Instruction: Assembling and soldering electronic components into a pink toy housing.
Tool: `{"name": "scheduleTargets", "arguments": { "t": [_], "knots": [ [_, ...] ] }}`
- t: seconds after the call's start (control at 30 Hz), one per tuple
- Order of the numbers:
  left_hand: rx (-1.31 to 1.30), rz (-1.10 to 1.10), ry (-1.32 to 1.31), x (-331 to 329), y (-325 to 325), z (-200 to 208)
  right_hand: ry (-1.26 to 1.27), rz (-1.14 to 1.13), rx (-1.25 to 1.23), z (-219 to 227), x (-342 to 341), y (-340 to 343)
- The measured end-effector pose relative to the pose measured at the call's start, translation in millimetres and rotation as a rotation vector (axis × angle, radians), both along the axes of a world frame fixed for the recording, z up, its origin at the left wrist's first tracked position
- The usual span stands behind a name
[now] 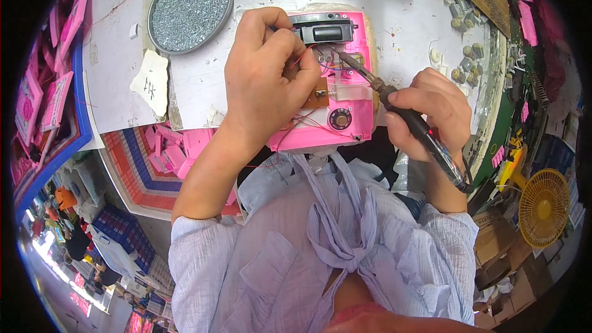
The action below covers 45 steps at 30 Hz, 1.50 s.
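Around soldering iron (413,118), right hand (441,103) closed

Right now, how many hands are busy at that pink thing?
2: the left hand over the left side of the pink case, the right hand beyond its right edge, holding the soldering iron.

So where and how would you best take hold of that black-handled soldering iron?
Probably by its thick black handle, coming from the right, where the right hand holds it: the handle slants down to the right, away from the pink plastic housing. The slim metal shaft points up and left, and may be hot, so best avoid it.
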<state>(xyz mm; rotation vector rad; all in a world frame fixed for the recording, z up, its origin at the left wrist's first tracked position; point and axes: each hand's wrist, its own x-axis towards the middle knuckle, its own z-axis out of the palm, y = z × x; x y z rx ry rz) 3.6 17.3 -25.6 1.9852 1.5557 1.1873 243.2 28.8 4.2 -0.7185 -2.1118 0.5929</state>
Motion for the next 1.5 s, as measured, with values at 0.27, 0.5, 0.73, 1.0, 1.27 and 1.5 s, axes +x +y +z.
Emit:
{"name": "scheduleTargets", "arguments": {
  "t": [0.27, 0.5, 0.73, 1.0, 1.27, 1.5],
  "knots": [
    [0.007, 0.009, 0.037, -0.7, -1.3, 0.9, 0.019, -0.013, -0.004, 3.0, 6.2, -0.6],
    [0.130, -0.075, 0.138, -5.2, -14.4, 17.9, 0.050, -0.073, -0.011, 9.6, 27.3, -4.8],
    [0.011, -0.360, 0.468, 31.3, -3.9, 24.0, 0.067, -0.080, 0.022, 14.4, 38.9, -5.3],
    [0.006, -0.332, 0.316, 23.4, -8.1, 27.4, 0.168, -0.178, -0.122, 3.2, 47.0, -18.5],
    [-0.437, -0.154, -0.268, 13.0, -19.3, 12.4, 0.184, -0.142, -0.374, -12.0, -31.7, -12.3],
    [-0.456, -0.149, -0.318, 11.1, -19.3, 5.3, 0.264, -0.101, -0.328, -18.2, -44.8, -1.8]
  ]
}}
